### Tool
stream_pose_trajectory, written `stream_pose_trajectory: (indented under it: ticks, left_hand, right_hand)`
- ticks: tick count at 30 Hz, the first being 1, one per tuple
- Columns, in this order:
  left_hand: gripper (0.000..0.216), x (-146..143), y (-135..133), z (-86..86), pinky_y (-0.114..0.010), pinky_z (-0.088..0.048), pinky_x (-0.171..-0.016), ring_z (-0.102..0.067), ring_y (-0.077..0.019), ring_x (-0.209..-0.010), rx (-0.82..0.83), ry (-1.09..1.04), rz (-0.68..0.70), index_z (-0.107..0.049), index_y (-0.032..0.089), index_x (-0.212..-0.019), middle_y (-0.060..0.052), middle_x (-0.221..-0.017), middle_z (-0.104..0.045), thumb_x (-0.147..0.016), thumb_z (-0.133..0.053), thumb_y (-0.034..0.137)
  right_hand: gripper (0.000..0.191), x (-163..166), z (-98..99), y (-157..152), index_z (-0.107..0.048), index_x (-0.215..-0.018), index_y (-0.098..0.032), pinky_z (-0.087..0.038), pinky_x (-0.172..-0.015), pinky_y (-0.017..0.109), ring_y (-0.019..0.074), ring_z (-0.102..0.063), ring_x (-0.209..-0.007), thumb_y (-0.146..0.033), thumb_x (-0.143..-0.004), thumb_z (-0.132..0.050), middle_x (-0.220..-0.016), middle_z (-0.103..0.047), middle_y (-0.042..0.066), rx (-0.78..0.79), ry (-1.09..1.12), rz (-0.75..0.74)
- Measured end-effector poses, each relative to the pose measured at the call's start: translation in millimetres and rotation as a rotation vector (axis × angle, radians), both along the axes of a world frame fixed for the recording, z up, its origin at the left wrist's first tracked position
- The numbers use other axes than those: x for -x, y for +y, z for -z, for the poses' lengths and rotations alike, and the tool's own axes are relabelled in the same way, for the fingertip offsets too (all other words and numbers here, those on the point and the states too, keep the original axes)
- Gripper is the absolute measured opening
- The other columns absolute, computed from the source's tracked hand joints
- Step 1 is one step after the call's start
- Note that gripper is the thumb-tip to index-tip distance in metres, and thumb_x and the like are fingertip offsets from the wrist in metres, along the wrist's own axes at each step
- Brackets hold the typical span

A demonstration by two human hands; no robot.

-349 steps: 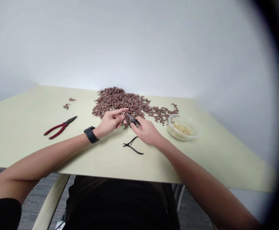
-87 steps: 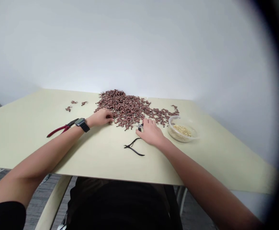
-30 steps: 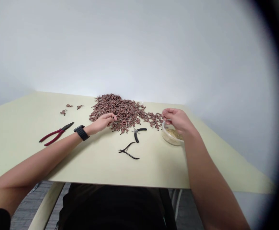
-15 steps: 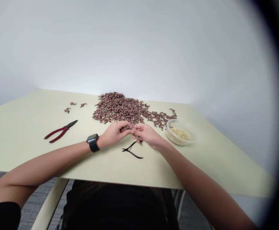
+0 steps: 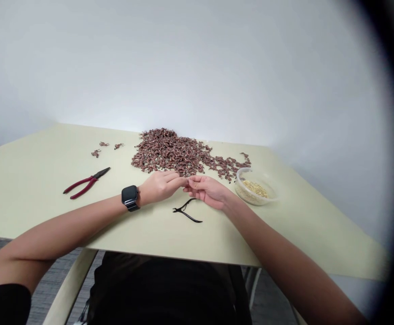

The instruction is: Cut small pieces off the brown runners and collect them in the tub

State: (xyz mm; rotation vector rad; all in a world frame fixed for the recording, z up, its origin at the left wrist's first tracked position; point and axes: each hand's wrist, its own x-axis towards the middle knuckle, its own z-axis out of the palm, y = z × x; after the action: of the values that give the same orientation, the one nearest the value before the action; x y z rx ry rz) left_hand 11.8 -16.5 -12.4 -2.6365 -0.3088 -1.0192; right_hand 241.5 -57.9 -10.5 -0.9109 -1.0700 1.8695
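My left hand point(image 5: 160, 185) and my right hand point(image 5: 207, 191) meet fingertip to fingertip in front of a heap of small reddish-brown pieces point(image 5: 169, 151). Both are closed in a pinch. Whatever sits between the fingertips is too small and too covered to name. Just below my right hand, a pair of black nippers point(image 5: 183, 211) lies on the table with its handles spread. A clear plastic bowl point(image 5: 251, 197) holding small gold-coloured bits point(image 5: 256, 188) stands to the right of my right hand.
Pliers with dark red handles point(image 5: 85, 184) lie on the pale yellow table point(image 5: 132, 239) at left. Beyond them are a few loose brown pieces point(image 5: 95, 153). A white wall point(image 5: 197, 67) rises behind the table. My left wrist wears a black watch point(image 5: 129, 197).
My left hand has rolled over so its back faces up more, and the watch face turns toward me. My right hand has tipped its palm upward. The tools lie where they were.
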Motion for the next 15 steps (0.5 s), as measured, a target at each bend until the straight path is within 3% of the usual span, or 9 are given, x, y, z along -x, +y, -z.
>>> stream_pose_trajectory:
  ticks: [9,15]
  left_hand:
    - [0.014,-7.0,-4.8,1.0,-0.025,-0.051,-0.070,-0.065,-0.0132,-0.075,0.303,-0.070,0.114,-0.068,0.019,-0.101,-0.005,-0.083,-0.072,-0.100,-0.055,0.019]
    - [0.015,-8.4,-7.0,1.2,-0.025,-0.052,-0.072,-0.068,-0.0136,-0.077,0.377,-0.052,0.116,-0.069,0.019,-0.100,-0.004,-0.087,-0.074,-0.101,-0.055,0.021]
  right_hand:
    - [0.022,-2.9,5.9,0.6,-0.072,-0.091,-0.014,-0.057,-0.071,0.021,0.0103,-0.065,-0.077,-0.024,-0.077,-0.086,-0.086,-0.069,0.005,-0.004,-0.075,-0.075]
    - [0.023,-1.9,6.3,-0.1,-0.071,-0.087,-0.013,-0.054,-0.068,0.021,0.0088,-0.058,-0.069,-0.028,-0.077,-0.085,-0.079,-0.064,0.003,-0.025,-0.134,-0.127]
